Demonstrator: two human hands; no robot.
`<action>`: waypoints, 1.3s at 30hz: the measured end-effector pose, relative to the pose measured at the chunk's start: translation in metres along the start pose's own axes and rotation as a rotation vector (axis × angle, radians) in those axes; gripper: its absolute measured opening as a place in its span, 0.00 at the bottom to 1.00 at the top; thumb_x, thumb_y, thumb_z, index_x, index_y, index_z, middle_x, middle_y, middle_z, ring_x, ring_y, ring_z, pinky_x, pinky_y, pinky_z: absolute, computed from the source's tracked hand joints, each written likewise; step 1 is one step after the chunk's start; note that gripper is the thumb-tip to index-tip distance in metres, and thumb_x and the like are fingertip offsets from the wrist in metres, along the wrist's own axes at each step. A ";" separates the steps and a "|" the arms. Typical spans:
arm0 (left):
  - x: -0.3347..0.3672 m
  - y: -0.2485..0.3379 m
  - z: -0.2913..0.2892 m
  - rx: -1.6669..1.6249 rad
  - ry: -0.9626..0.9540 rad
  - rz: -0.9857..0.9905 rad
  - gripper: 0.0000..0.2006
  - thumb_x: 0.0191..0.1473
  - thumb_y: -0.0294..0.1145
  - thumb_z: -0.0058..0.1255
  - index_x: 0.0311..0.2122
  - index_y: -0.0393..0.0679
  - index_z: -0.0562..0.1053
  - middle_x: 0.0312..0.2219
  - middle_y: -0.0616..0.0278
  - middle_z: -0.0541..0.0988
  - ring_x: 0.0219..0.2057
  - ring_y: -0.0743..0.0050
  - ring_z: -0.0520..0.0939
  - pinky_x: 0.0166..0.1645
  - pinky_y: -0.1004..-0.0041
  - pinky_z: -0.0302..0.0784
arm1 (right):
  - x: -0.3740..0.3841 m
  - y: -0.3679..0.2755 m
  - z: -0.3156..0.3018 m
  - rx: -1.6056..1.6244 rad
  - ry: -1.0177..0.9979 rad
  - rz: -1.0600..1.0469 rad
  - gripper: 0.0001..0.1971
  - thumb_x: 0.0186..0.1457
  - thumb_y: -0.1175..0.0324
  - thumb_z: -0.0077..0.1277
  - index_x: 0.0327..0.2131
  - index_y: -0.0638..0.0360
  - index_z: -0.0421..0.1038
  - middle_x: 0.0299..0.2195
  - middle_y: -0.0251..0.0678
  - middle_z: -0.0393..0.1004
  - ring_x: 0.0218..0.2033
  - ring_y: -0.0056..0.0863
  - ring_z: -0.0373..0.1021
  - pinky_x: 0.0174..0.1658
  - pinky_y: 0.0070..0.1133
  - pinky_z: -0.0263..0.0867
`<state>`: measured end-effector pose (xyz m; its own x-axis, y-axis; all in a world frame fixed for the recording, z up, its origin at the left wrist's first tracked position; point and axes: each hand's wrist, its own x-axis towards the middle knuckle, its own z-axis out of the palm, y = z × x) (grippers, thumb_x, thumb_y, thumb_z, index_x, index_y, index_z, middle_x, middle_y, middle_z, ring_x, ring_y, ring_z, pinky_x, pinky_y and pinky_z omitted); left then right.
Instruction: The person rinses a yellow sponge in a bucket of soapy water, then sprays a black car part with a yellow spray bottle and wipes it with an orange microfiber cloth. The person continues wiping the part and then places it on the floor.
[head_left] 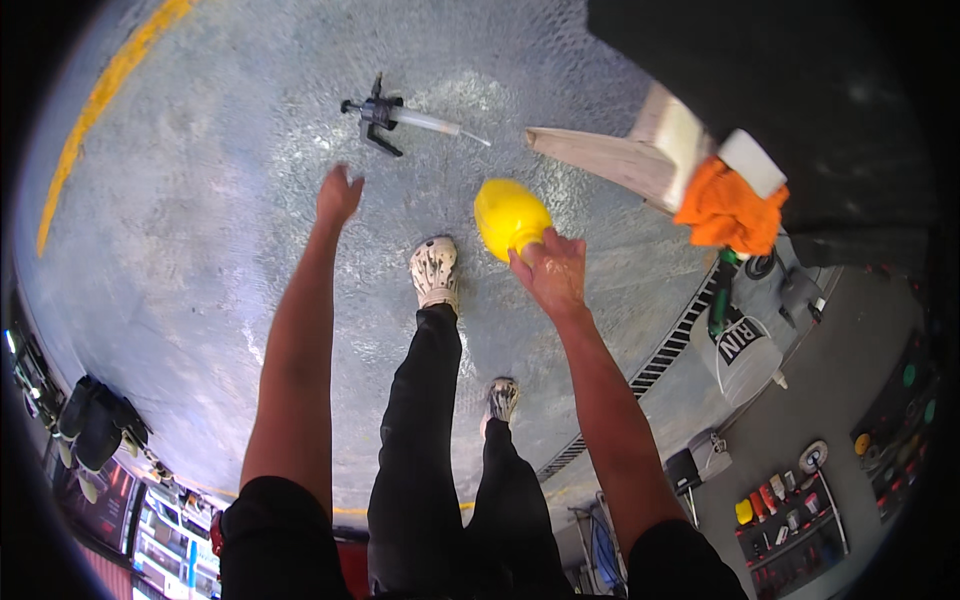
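My right hand (557, 272) grips a rounded yellow bottle (508, 212) by its narrow end, holding it above the wet floor. Ahead and to the left, a black spray pump head (379, 112) with a clear tube lies on its side on the floor, separate from the bottle. My left hand (340, 196) is stretched out just short of that pump head, its thumb and fingers apart and nothing visible in them.
A wooden stand (610, 160) at the right carries an orange cloth (735, 207) and a white block (752, 163). Beyond the drain grate (655, 370) stands a white bucket (745, 365). A tool rack (790, 520) is at lower right; a yellow line (105, 90) marks the left floor.
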<state>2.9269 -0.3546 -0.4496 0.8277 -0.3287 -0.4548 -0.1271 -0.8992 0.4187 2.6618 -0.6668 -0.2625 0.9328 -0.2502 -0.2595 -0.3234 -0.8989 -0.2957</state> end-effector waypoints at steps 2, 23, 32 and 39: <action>0.061 0.009 0.018 0.003 0.083 -0.058 0.33 0.51 0.48 0.61 0.56 0.35 0.70 0.52 0.37 0.75 0.54 0.36 0.76 0.58 0.52 0.73 | 0.029 0.001 0.017 0.012 0.040 -0.024 0.12 0.46 0.57 0.66 0.23 0.50 0.74 0.33 0.35 0.72 0.32 0.34 0.72 0.44 0.37 0.59; -0.115 0.173 -0.161 -1.168 0.158 -0.106 0.27 0.54 0.17 0.48 0.61 0.31 0.64 0.47 0.53 0.77 0.45 0.72 0.81 0.49 0.70 0.81 | -0.024 -0.039 -0.043 0.814 0.089 0.690 0.23 0.61 0.67 0.58 0.59 0.56 0.69 0.49 0.42 0.71 0.43 0.32 0.73 0.47 0.28 0.71; -0.189 0.242 -0.141 -1.042 0.232 -0.012 0.26 0.56 0.16 0.48 0.61 0.36 0.65 0.46 0.57 0.76 0.39 0.78 0.80 0.40 0.76 0.78 | -0.017 -0.028 -0.049 1.395 -0.020 0.952 0.22 0.68 0.58 0.49 0.60 0.57 0.68 0.46 0.38 0.76 0.44 0.27 0.74 0.47 0.24 0.71; -0.191 0.261 -0.100 -0.840 0.373 0.063 0.26 0.53 0.15 0.42 0.60 0.35 0.66 0.42 0.57 0.75 0.28 0.81 0.77 0.34 0.76 0.79 | 0.009 -0.002 -0.010 1.598 -0.126 0.924 0.22 0.68 0.58 0.47 0.59 0.61 0.66 0.53 0.42 0.73 0.51 0.34 0.74 0.50 0.31 0.72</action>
<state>2.7898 -0.4975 -0.1752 0.9739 -0.1244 -0.1899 0.1399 -0.3299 0.9336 2.6719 -0.6707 -0.2550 0.4016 -0.3113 -0.8613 -0.5558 0.6646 -0.4994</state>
